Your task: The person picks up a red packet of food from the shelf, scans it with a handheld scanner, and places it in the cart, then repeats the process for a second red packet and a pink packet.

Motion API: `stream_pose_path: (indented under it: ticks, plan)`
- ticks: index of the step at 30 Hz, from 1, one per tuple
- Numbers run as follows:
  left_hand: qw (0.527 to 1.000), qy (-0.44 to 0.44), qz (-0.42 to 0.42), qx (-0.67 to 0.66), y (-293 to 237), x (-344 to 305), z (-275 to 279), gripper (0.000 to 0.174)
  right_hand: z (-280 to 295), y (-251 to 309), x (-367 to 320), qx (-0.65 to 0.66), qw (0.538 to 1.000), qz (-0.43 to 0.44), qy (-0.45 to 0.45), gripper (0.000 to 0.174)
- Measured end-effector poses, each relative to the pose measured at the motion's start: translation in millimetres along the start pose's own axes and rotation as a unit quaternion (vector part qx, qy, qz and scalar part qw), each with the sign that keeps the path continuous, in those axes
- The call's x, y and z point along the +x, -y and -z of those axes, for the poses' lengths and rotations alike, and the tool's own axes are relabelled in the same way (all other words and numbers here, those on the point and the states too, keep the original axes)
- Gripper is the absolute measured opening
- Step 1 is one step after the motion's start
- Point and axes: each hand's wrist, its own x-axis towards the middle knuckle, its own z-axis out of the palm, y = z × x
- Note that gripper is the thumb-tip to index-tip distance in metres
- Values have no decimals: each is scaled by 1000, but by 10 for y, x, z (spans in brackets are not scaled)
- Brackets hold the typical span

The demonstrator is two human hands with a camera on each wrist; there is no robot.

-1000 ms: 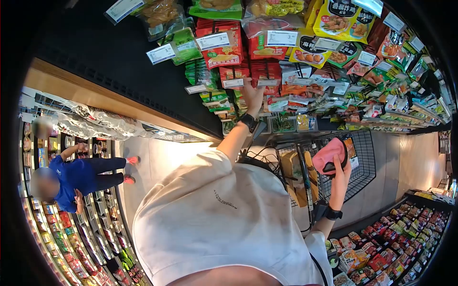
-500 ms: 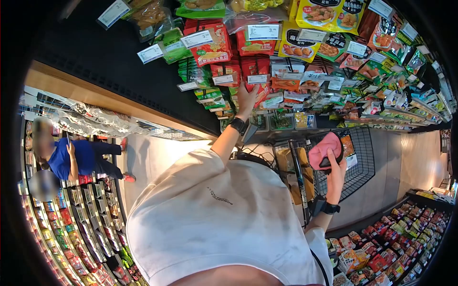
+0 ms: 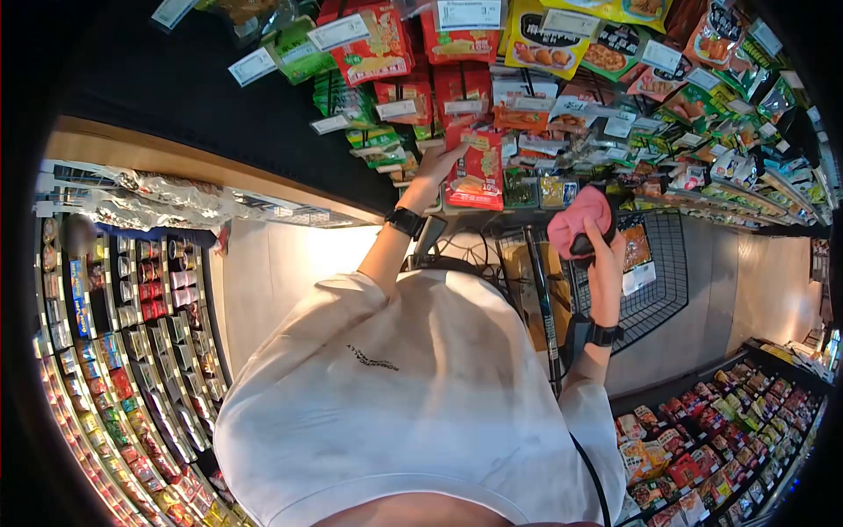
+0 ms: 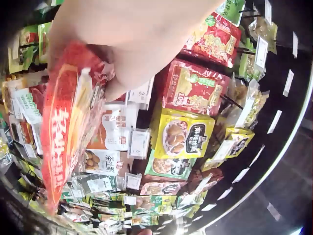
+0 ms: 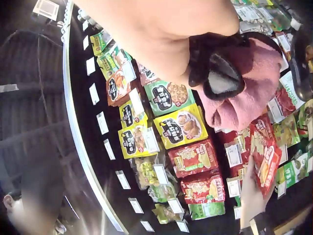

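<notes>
My left hand [image 3: 432,169] pinches the top edge of a red food packet [image 3: 475,172], held in front of the hanging rows. In the left wrist view the red packet [image 4: 64,127] hangs tilted from the left hand [image 4: 132,34]; the right wrist view shows that packet [image 5: 266,157] too. A pink cloth item with black trim [image 3: 579,220] is gripped in my right hand [image 3: 604,270], above the cart's edge. Seen from the right wrist, its pink fabric [image 5: 244,83] bunches beside the right hand [image 5: 171,34].
Packets on hooks with price tags [image 3: 339,32] fill the rack ahead. A wire shopping cart [image 3: 667,263] holding a package stands at the right, with brown items near its handle. Stocked shelves [image 3: 132,369] line the left; a chilled display [image 3: 720,430] is at lower right.
My left hand has drawn the red packet away from its hook, down toward my body. The pink item has moved slightly left in my right hand. The person at the left has mostly left view.
</notes>
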Motion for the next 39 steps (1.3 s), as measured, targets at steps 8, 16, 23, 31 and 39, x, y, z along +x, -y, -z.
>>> stream_pose_path:
  ticks: [8, 16, 23, 31, 39]
  plan:
    - [976, 162, 56, -136, -427, -488, -602, 31, -524, 245, 105, -151, 971, 165, -80, 34]
    - [972, 138, -27, -189, -628, -590, -1041, 31, -1214, 9, 103, -507, 750, 414, 92, 72]
    - [957, 206, 13, -206, -748, -740, -1209, 55, -1349, 160, 307, -478, 770, 422, -10, 77]
    - [969, 148, -18, -196, -1036, -818, -1131, 72, -1522, 285, 109, -540, 717, 437, 60, 68]
    - [938, 164, -26, -306, -1188, -938, -927, 56, -1758, 323, 28, -565, 700, 427, 90, 58]
